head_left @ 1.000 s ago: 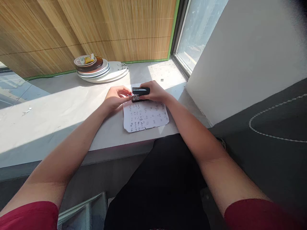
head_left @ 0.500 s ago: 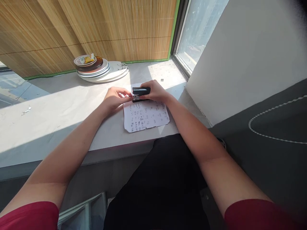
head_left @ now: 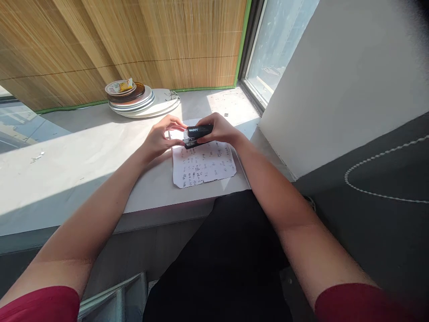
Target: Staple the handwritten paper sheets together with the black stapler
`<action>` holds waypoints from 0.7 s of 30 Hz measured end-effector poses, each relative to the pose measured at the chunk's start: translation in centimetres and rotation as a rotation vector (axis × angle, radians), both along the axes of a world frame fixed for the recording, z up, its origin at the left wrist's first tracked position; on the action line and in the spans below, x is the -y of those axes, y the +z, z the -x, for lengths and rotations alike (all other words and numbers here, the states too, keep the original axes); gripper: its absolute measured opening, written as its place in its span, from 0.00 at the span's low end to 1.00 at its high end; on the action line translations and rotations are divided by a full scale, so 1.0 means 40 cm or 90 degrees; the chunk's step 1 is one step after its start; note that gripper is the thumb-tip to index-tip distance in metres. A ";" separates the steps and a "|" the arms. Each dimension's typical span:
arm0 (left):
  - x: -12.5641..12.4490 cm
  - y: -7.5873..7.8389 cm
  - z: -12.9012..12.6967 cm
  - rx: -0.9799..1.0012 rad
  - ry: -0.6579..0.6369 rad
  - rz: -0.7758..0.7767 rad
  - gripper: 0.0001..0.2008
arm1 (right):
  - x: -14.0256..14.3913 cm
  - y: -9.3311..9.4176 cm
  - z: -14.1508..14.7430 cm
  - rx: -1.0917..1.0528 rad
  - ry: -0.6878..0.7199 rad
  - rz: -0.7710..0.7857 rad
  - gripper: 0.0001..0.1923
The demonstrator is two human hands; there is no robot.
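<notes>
A black stapler [head_left: 199,131] is held above a sheet of handwritten paper [head_left: 209,167], its jaws parted. My right hand [head_left: 219,128] is closed round the stapler's rear end, fingers over the top arm and thumb at the lower one. At the front end, my left hand [head_left: 165,135] has its thumb against the lower jaw and its fingertips by the upper jaw. Any small thing between those fingertips is too small to make out. The paper lies on the white ledge, partly hidden by the stapler and hands.
On the ledge [head_left: 83,156], a stack of plates [head_left: 130,102] stands at the back left against a bamboo blind [head_left: 150,40]. A small staple strip [head_left: 226,114] lies behind my right hand, and white scraps [head_left: 37,157] lie at the left. A window and wall bound the right side.
The stapler has tilted and come slightly nearer me, its front end lower. My left hand's fingers have lifted and spread around its front jaws.
</notes>
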State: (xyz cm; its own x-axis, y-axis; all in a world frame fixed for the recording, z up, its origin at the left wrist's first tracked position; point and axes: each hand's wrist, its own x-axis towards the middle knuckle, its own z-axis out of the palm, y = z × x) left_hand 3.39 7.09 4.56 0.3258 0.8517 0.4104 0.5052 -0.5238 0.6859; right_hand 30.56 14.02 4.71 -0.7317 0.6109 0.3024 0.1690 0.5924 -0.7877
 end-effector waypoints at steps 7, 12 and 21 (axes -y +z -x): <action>-0.035 -0.030 -0.004 -0.035 0.012 -0.033 0.23 | 0.001 -0.020 0.036 -0.044 -0.007 -0.029 0.23; -0.045 -0.047 0.019 -0.203 0.017 0.029 0.27 | -0.037 -0.011 -0.008 -0.127 -0.191 -0.103 0.27; -0.020 -0.019 0.034 -0.327 0.041 -0.026 0.13 | -0.072 -0.008 -0.096 0.042 -0.372 -0.160 0.20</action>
